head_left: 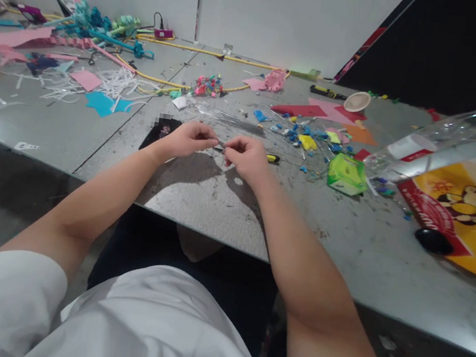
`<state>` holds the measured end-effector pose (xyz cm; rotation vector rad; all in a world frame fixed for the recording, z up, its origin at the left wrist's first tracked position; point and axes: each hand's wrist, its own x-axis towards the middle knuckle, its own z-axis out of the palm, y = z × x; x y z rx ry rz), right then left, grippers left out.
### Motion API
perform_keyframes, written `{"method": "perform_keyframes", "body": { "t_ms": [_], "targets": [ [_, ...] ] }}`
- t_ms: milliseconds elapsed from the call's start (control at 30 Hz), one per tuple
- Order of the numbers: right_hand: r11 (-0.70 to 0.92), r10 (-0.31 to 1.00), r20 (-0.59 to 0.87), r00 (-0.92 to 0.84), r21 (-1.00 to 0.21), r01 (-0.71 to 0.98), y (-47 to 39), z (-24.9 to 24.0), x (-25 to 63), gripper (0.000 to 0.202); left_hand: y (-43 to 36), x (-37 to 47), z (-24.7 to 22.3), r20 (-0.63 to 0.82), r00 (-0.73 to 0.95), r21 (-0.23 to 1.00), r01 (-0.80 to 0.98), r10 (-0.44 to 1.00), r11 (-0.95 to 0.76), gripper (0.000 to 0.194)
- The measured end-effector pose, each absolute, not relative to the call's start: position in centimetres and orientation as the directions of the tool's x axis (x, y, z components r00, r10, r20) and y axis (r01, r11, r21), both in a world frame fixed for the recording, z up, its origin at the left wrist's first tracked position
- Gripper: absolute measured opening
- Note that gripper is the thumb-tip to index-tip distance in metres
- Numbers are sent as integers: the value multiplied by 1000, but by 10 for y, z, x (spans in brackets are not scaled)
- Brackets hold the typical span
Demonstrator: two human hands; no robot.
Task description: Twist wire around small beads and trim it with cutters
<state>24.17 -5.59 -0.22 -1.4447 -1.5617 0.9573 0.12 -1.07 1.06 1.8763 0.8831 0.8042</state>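
Observation:
My left hand (191, 138) and my right hand (245, 157) meet fingertip to fingertip just above the near part of the grey table. Both are closed in a pinch around something small and dark between them, too small to name. Behind my right hand pokes out the yellow end of a black and yellow tool (273, 159), mostly hidden. A black phone-like object (160, 131) lies by my left wrist, partly covered by it. Just beyond my hands lies a bundle of thin metal wires (229, 119).
Blue clay-like bits on wires (290, 131), a green packet (346, 174), a clear plastic bottle (445, 135) and a yellow snack bag (475, 208) lie to the right. Left are white paper strips (118, 84), pink paper (17, 41) and teal paper flowers (92, 16). A yellow cable (181, 46) runs along the back.

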Motion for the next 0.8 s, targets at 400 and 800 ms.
{"method": "perform_keyframes", "body": {
  "t_ms": [400,800],
  "targets": [
    [193,981,167,-98,-877,440,-48,-13,246,23,-6,-3,12,214,530,903,214,821,-373,32],
    [181,981,155,-117,-511,841,-35,-15,284,58,14,-8,11,27,157,972,228,987,-63,30]
  ]
}}
